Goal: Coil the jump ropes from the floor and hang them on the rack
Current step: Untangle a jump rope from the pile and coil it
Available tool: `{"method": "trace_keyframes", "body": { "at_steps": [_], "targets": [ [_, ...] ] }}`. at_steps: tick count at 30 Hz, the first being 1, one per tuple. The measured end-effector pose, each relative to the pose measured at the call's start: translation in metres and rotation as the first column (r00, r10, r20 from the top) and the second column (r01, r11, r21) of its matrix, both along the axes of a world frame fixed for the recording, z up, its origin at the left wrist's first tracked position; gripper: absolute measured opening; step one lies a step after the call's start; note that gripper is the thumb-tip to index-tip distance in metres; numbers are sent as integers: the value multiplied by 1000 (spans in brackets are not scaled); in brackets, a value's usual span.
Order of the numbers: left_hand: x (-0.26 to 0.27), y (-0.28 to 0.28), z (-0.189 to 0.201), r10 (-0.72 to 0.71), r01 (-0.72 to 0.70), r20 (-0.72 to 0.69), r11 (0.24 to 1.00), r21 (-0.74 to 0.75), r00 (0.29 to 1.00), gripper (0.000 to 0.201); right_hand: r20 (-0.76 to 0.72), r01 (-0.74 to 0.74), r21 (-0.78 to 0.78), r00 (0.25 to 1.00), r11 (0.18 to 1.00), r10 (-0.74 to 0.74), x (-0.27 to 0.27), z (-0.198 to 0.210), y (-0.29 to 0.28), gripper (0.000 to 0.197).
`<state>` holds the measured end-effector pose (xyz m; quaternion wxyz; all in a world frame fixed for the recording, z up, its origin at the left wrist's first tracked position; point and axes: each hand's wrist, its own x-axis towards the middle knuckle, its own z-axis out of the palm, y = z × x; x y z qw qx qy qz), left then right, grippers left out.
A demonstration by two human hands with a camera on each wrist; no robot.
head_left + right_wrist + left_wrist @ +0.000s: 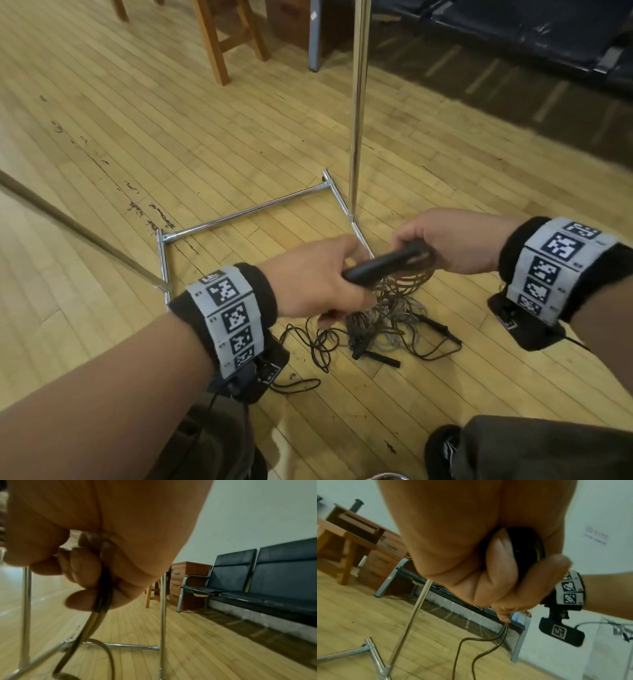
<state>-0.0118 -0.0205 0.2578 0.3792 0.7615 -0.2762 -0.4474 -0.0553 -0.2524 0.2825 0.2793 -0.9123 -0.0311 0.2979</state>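
The wooden floor [102, 113] was seen spread wide under everything, pale planks with dark scuffs to the left. Along the far wall a row of dark padded seats [267, 574] was stood, with a wooden drawer unit [185, 577] just beside it and a wooden stool [229, 37] near that. The chrome rack [358, 102] was planted in the middle of the floor, its upright pole rising out of the head view and its base bars laid flat in a rectangle.

And down at the foot of that rack, a tangled heap of jump ropes [383, 329] was left lying on the floor, black handles poked out of the dark and grey cords, the heap just beside the near base bar.

Above the heap, one jump rope [407, 277] was held up between both hands, its coiled loops hung down toward the pile. Its black handles [383, 263] were gripped by the left hand [308, 284], fingers curled tightly round them, as was confirmed from the left wrist view. The gathered loops at the handles' far end were clamped by the right hand [452, 240], fingers [84, 568] curled over the cords. The hands were kept close, nearly touching. Marker bands [229, 322] were worn on both wrists.
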Motion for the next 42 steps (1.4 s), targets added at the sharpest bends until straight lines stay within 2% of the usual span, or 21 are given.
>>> {"method": "trace_keyframes", "body": {
  "at_steps": [2, 5, 7, 9, 11, 13, 15, 16, 18, 20, 22, 24, 26, 30, 34, 38, 40, 42],
  "targets": [
    [-7, -4, -2, -148, 120, 137, 973, 195, 979, 30, 6, 5, -73, 1000, 997, -4, 2, 1, 3, 10],
    [-18, -14, -4, -309, 176, 310, 904, 390, 899, 19, 92, -45, -129, 994, 991, 58, 4, 7, 24, 6],
    [-22, -19, -6, -336, 147, 361, 875, 461, 870, 11, 163, -94, -198, 978, 976, 128, 5, 15, 40, 8],
    [-19, -21, -9, -261, 64, 347, 870, 488, 901, 15, 224, -128, -278, 955, 952, 193, 1, 24, 55, 8],
    [-9, -18, -12, -59, -56, 250, 901, 431, 967, 21, 261, -144, -318, 937, 937, 232, -6, 29, 65, 8],
    [1, -12, -13, 186, -198, 68, 929, 311, 980, 22, 273, -147, -310, 933, 939, 236, -13, 28, 72, 14],
    [7, -5, -9, 371, -343, -205, 925, 161, 906, 16, 268, -99, -251, 949, 963, 167, -13, 24, 73, 20],
    [9, -2, -7, 402, -395, -327, 914, 90, 855, 14, 265, -51, -194, 959, 980, 103, -11, 22, 71, 25],
    [10, -2, -7, 426, -471, -423, 882, -1, 800, 13, 236, 82, -24, 969, 996, -74, -7, 15, 64, 36],
    [9, -6, -9, 450, -515, -429, 856, -44, 783, 12, 163, 229, 135, 954, 964, -250, -4, 8, 58, 46],
    [6, -9, -12, 454, -529, -434, 846, -63, 778, 12, 144, 309, 184, 931, 933, -337, -4, 3, 54, 55],
    [4, -12, -14, 434, -506, -419, 859, -74, 798, 14, 162, 339, 154, 918, 928, -362, -3, 1, 51, 57],
    [5, -11, -16, 387, -451, -389, 889, -86, 836, 14, 102, 386, 220, 904, 896, -415, -1, 0, 48, 54],
    [9, -9, -15, 316, -384, -385, 917, -111, 867, 21, -144, 499, 534, 849, 682, -508, -1, 0, 44, 43],
    [9, -8, -11, 287, -372, -418, 918, -137, 862, 30, -185, 507, 660, 825, 554, -534, -4, 2, 47, 36],
    [6, -8, -7, 272, -387, -469, 906, -169, 841, 35, -226, 509, 734, 808, 450, -544, -4, 4, 52, 17],
    [5, -7, -6, 257, -404, -508, 892, -203, 822, 30, -221, 507, 747, 799, 430, -559, -2, 2, 53, 16],
    [5, -5, -1, 239, -430, -557, 870, -241, 796, 16, -214, 512, 747, 790, 425, -575, 0, 2, 52, 15]
  ]
}}
